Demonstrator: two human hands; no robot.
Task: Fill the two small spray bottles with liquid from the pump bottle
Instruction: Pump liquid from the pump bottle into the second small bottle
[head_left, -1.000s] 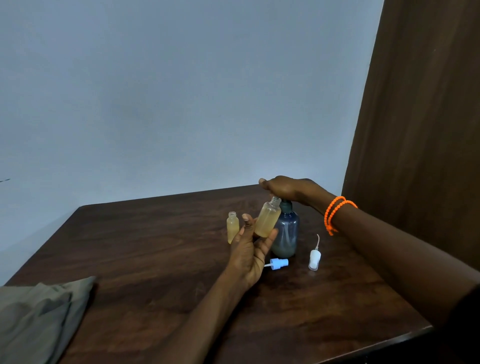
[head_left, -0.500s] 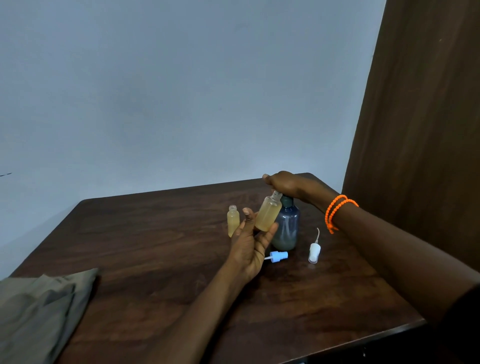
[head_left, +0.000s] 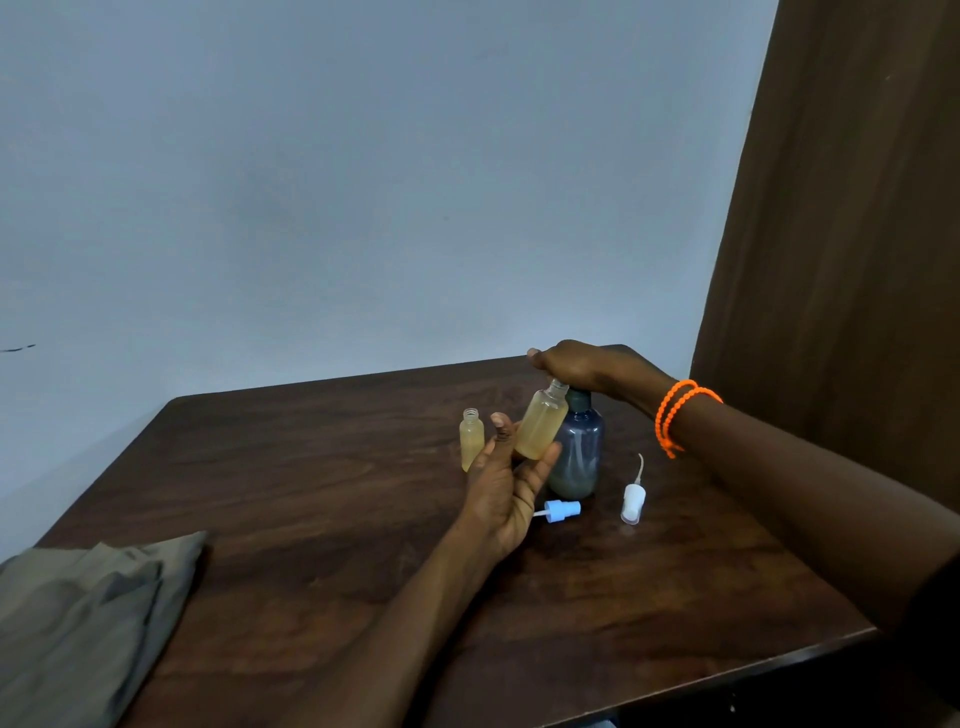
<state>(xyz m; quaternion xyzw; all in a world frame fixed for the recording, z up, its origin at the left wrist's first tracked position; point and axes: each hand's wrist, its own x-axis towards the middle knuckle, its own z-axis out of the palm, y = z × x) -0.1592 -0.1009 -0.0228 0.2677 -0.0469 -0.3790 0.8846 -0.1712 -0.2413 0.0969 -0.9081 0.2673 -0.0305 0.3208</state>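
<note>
Single head view, looking forward and down across table (head_left: 322, 499); hands mid-frame, wall beyond.

Two bare forearms reach in from the lower edge, no sleeve showing on the left one. The left hand (head_left: 506, 488) wears no ring, watch or band. The right hand (head_left: 576, 364) is likewise bare, but its wrist carries an orange beaded bracelet (head_left: 675, 415) looped twice. At the far right edge a dark sleeve (head_left: 935, 613) covers the right upper arm
</note>
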